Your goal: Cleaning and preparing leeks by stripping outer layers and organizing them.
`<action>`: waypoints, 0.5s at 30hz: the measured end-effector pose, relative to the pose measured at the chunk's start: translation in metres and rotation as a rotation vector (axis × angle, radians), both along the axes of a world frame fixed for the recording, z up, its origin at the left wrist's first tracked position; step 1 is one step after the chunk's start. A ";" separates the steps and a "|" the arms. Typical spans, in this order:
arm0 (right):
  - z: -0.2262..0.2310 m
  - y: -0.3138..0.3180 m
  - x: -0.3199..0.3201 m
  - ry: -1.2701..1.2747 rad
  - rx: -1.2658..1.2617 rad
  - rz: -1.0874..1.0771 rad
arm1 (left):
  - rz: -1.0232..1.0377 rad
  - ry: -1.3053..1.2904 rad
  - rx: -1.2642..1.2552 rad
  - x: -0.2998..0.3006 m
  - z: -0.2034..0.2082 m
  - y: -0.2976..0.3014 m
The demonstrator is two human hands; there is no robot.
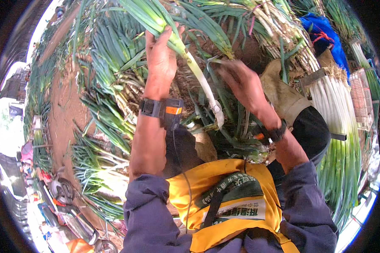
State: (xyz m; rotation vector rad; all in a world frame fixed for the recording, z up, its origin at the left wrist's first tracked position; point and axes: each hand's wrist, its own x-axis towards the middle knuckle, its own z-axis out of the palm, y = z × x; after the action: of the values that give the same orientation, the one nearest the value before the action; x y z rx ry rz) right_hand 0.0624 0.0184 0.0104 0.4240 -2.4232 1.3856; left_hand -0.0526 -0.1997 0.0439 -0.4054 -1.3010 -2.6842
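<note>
My left hand (162, 59) is raised at the upper middle, closed around a long green onion (199, 78). Its green leaves point up and away, while the white shank slants down toward me and ends at a pale bulb. To the right of the shank is my right hand (245, 86), apart from it. Motion smears those fingers beside a strip of green leaf, and whether they grip it is unclear. Loose green leaves and peelings lie under both hands, between my knees.
Heaps of green onions (114, 50) cover the ground ahead and to the left. A trimmed bundle of green onions (335, 101) leans at my right. Beyond are a blue sack (327, 36) and a red-and-white crate (360, 99). Bare soil (65, 114) runs along the left, near a parked vehicle.
</note>
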 end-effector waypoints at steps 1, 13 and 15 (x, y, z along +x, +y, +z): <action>0.021 -0.009 -0.016 0.200 0.035 0.004 | -0.031 0.007 -0.017 0.001 -0.002 0.007; 0.026 -0.007 -0.070 0.012 -0.033 0.066 | -0.268 -0.167 -0.059 0.008 -0.005 0.032; 0.030 -0.002 -0.075 0.035 -0.108 0.107 | -0.242 -0.245 -0.037 0.003 -0.008 0.039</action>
State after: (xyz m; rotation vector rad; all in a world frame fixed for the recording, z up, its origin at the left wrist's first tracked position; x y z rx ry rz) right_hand -0.0125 0.0159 0.0402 0.5537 -2.3151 1.5321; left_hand -0.0495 -0.1606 0.0355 -0.2585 -1.4517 -2.9934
